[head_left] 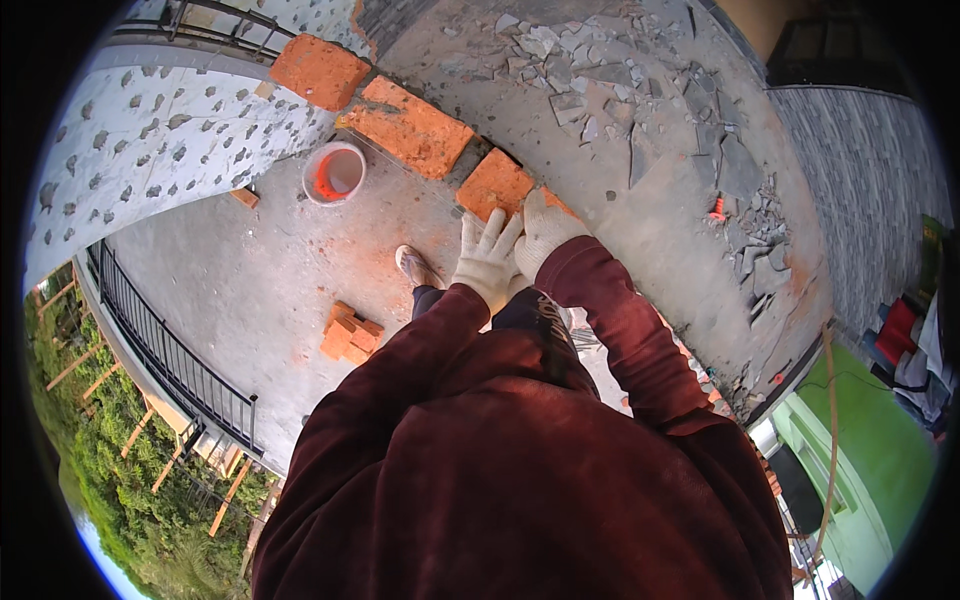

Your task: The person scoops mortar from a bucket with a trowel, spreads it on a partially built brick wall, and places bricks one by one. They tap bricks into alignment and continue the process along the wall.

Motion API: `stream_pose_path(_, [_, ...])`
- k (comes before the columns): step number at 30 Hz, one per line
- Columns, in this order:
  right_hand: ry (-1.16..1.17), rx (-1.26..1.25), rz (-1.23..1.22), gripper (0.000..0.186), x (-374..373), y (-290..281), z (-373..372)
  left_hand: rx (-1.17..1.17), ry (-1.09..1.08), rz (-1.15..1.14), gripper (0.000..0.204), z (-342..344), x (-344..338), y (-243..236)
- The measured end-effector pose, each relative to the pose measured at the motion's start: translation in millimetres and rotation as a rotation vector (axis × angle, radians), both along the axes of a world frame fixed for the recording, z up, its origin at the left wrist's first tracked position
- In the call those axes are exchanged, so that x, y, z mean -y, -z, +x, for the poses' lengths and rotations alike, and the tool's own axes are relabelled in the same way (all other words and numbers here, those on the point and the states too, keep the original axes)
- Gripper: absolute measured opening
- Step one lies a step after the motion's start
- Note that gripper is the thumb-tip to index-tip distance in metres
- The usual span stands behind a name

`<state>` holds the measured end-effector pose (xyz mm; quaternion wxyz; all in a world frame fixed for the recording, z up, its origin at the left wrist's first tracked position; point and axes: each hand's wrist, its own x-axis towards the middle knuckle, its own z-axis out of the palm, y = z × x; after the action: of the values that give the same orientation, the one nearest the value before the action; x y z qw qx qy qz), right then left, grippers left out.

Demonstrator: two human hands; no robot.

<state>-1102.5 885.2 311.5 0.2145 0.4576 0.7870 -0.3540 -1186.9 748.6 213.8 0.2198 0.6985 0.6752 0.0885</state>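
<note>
A row of orange bricks runs from the upper left toward the middle, with grey mortar between them. The brick (495, 184) at the near end of the row is closest to my hands. My left hand (486, 262), in a cream knitted glove, has its fingers spread at this brick's near side. Beside it, my right hand (547, 235) is gloved too, with its fingers curled at the brick's right end. What those fingers hold is hidden. Past them peeks an orange brick edge (560, 203). Farther along lie a long brick (412, 126) and a rounded brick (320, 72).
A white bucket (336, 173) with reddish contents stands left of the row. Several loose bricks (350, 334) are stacked on the floor near my foot (417, 266). Broken grey tile pieces (735, 160) litter the floor at right. A black railing (170, 345) edges the left.
</note>
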Motion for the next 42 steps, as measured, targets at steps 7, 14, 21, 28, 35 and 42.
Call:
stream_pose_path(7, [0.089, -0.636, 0.186, 0.05, 39.6, -87.0, 59.6, 0.09, 0.082, 0.048, 0.059, -54.4, 41.9, 0.5])
stream_pose_path(14, [0.213, -0.192, 0.176, 0.037, 184.0, 17.9, 20.3, 0.17, 0.044, -0.766, 0.054, -205.4, 220.8, 60.2])
stream_pose_path(21, [0.42, -0.095, 0.314, 0.036, 183.9, 101.9, 65.5, 0.346, -0.315, -0.682, 0.057, -307.0, 330.3, 82.5])
stream_pose_path(28, [0.53, -0.048, 0.301, 0.044, 212.7, 106.7, 181.6, 0.533, -0.682, -0.592, 0.047, -297.9, 413.0, 94.2])
stream_pose_path(35, [0.621, 0.137, 0.123, 0.031, 337.8, 167.8, 324.7, 0.684, -1.176, -0.588, 0.051, -126.4, 561.3, 111.3])
stream_pose_path(42, [-0.106, 0.436, -0.077, 0.036, 276.5, 211.4, 343.4, 1.002, -1.347, -1.021, 0.051, 207.6, 679.8, 161.9])
